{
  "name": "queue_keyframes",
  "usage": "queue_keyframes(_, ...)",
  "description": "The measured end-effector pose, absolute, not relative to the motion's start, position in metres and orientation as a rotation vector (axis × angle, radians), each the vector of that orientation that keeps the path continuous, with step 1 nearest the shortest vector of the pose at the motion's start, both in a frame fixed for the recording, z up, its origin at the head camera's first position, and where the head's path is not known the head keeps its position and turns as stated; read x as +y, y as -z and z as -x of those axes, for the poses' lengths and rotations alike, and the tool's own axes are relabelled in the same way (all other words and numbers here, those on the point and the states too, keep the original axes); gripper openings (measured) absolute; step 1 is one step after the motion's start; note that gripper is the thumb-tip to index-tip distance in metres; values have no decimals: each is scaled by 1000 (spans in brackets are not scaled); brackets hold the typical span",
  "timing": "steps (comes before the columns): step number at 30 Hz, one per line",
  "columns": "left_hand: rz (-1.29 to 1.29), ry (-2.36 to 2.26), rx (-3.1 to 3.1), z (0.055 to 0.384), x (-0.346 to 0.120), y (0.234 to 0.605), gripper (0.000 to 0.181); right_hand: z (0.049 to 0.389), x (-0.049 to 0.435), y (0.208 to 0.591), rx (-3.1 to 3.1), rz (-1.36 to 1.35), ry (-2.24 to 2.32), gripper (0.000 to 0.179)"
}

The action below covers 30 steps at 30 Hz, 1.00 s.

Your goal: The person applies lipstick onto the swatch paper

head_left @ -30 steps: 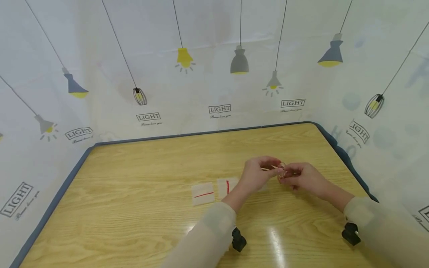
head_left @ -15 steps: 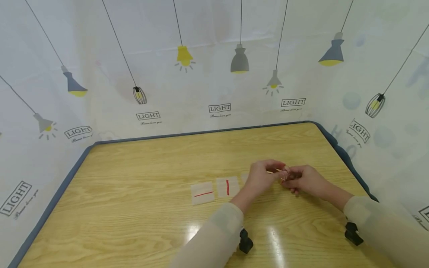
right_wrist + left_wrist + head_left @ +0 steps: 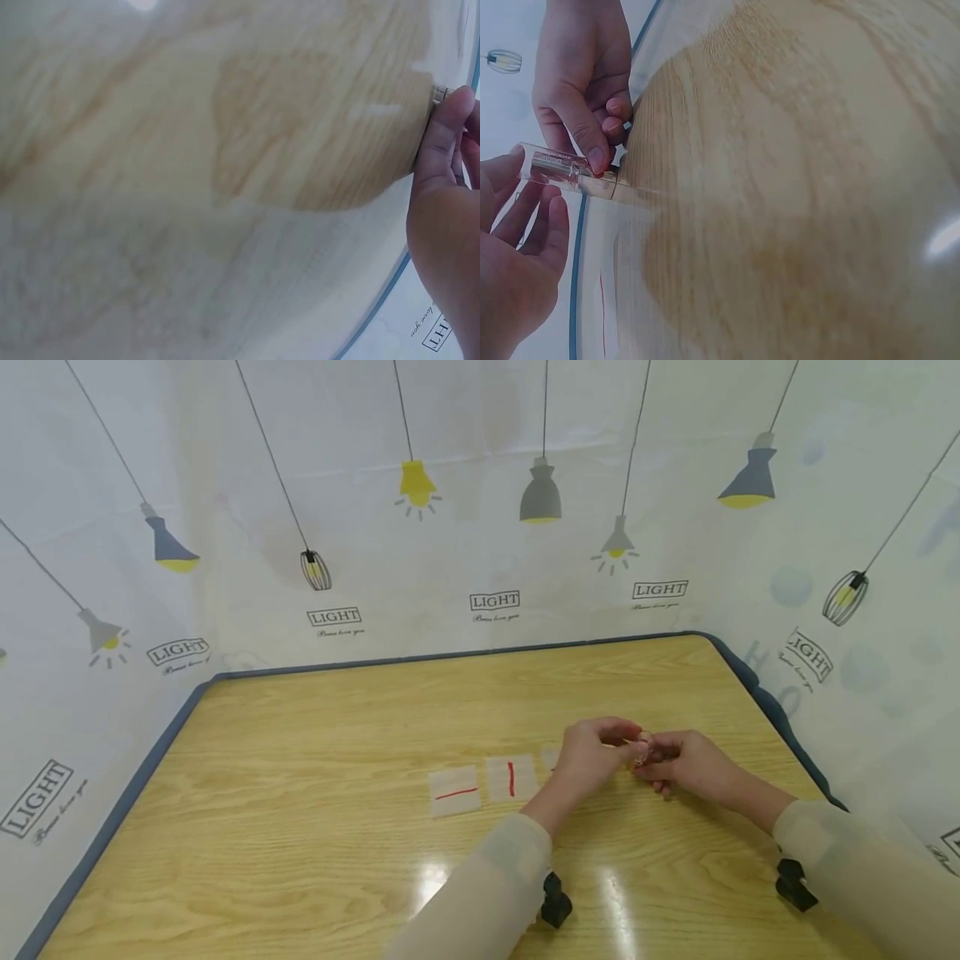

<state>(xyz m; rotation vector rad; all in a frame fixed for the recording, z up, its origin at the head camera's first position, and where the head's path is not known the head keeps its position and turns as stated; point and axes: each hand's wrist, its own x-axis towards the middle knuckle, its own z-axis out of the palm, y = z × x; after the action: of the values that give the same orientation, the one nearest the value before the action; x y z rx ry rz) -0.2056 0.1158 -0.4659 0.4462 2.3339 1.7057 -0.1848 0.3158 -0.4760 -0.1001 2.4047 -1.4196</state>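
Between both hands is a small clear tube (image 3: 551, 166) with pinkish-silver contents or print, seen best in the left wrist view. My left hand (image 3: 588, 762) pinches one end between thumb and fingers. The thumb and fingers of my right hand (image 3: 697, 768) pinch the other end, near a dark ring. In the head view the tube is mostly covered by fingertips, low over the right part of the table. Two white paper squares lie left of the hands: one (image 3: 454, 783) has a sideways red stroke, the other (image 3: 525, 781) an upright one.
A third paper square (image 3: 551, 755) shows partly behind the left hand. The wooden table (image 3: 300, 827) has a blue-grey edge (image 3: 360, 665) along the lamp-printed wall sheet (image 3: 420, 552). Black wrist devices (image 3: 556, 902) hang under both sleeves.
Both hands have shifted slightly right and nearer with the tube, still joined on it. More of the third paper square has come into sight beside the left hand.
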Motion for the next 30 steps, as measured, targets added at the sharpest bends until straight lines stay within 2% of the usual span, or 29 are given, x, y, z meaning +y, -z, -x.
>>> queue_keyframes(19, -402, -1636, 2395, 200, 120, 468, 16, 185, 317, 475, 2407, 80, 1407, 34)
queue_keyframes(23, -391, -1615, 2409, 199, 118, 466, 22, 185, 317, 475, 2411, 80, 1390, 34)
queue_keyframes(30, -409, -1575, 2416, 200, 112, 457, 26, 186, 324, 471, 2432, 120, 1361, 48)
